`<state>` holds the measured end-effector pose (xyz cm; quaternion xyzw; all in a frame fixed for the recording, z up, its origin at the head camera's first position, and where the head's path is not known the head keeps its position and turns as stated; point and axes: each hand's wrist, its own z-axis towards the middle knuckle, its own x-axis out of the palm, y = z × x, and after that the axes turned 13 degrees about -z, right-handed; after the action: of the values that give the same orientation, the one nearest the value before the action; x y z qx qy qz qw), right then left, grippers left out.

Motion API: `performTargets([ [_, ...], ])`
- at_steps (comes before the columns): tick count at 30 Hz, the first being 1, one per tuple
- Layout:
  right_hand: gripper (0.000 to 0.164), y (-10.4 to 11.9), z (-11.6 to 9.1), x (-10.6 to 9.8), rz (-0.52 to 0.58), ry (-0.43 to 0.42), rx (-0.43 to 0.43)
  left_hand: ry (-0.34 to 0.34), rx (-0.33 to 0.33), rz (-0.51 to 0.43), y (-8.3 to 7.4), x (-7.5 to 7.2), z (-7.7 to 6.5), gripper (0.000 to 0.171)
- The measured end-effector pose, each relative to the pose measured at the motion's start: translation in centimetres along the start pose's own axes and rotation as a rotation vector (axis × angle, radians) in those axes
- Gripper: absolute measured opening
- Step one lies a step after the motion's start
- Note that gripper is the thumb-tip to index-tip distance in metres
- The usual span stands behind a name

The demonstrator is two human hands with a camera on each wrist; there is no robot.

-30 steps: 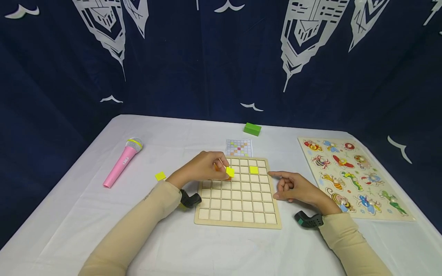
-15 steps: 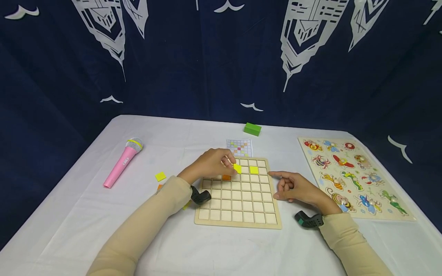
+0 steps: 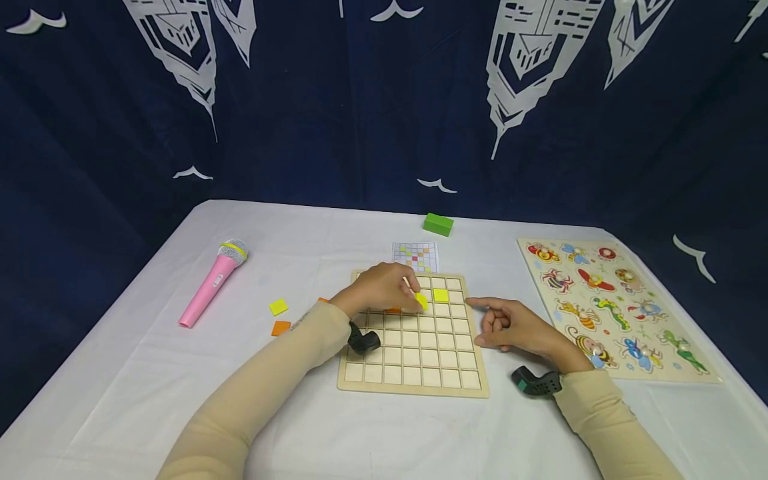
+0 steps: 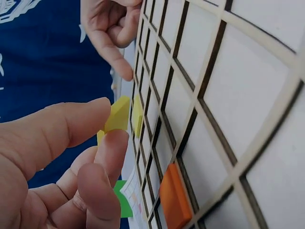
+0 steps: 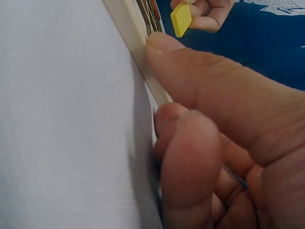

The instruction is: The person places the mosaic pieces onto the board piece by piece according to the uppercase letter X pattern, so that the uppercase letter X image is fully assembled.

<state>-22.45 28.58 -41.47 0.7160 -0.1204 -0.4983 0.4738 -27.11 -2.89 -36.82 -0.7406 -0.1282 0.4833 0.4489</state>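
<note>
My left hand (image 3: 387,288) pinches a yellow square tile (image 3: 422,301) between thumb and fingertips, tilted and held just above the wooden grid board (image 3: 414,392). In the left wrist view the pinched tile (image 4: 119,114) stands apart from the board surface. Another yellow tile (image 3: 441,295) lies in a cell to the right of it. An orange tile (image 4: 174,198) sits on the board, mostly covered by the left hand in the head view. My right hand (image 3: 510,325) rests at the board's right edge, index finger extended to touch it, the other fingers bent and gripping nothing.
Left of the board lie a loose yellow tile (image 3: 279,307) and an orange tile (image 3: 281,328). A printed colour-pattern card (image 3: 415,257) and a green block (image 3: 439,225) are behind it. A pink microphone (image 3: 210,287) lies left, an insect puzzle board (image 3: 618,313) right.
My left hand has moved right across the board with the yellow tile, uncovering the orange tile on the table. The right hand has stayed still.
</note>
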Motion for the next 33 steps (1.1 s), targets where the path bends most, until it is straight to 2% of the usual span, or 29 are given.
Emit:
performTargets([
  [14, 0.076, 0.1, 0.0, 0.0, -0.004, 0.002, 0.016, 0.012, -0.027, 0.055, -0.3, 1.4, 0.8, 0.030],
  [33, 0.076, -0.1, 0.0, -0.1, 0.003, 0.002, 0.025, 0.001, -0.062, 0.091, -0.5, 1.7, 1.0, 0.028],
])
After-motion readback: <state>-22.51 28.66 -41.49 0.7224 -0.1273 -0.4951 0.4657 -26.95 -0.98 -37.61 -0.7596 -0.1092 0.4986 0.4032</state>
